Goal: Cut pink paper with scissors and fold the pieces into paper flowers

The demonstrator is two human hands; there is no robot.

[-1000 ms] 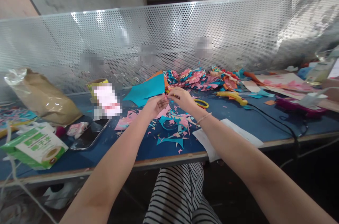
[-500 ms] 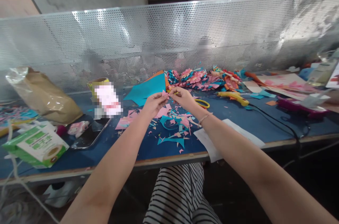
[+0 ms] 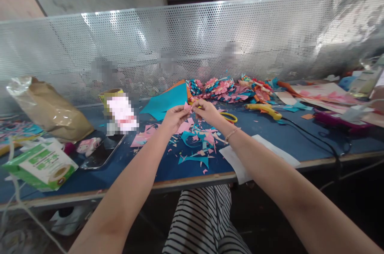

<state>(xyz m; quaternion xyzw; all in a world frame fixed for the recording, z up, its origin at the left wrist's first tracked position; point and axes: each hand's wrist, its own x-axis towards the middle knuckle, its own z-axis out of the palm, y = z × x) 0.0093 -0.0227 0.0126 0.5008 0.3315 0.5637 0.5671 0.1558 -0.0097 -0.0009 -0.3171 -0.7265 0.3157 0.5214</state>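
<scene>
Between my two hands is a small piece of pink paper, held up over the table. My left hand pinches it from the left. The fingertips of my right hand close on its right side; exactly how they grip it is too small to make out. Below lie pink and blue paper scraps, scattered in a loose heap. Beside my right wrist are the yellow handles of scissors, partly hidden by that hand. Behind my left hand leans a blue paper sheet.
Paper flowers are heaped along the perforated metal screen. A yellow glue gun with a black cord lies to the right, near white paper. On the left are a paper bag, a green-white box and a lit phone.
The pink piece has shifted slightly between my fingertips. Both hands stay in nearly the same place, and the things on the table have not moved.
</scene>
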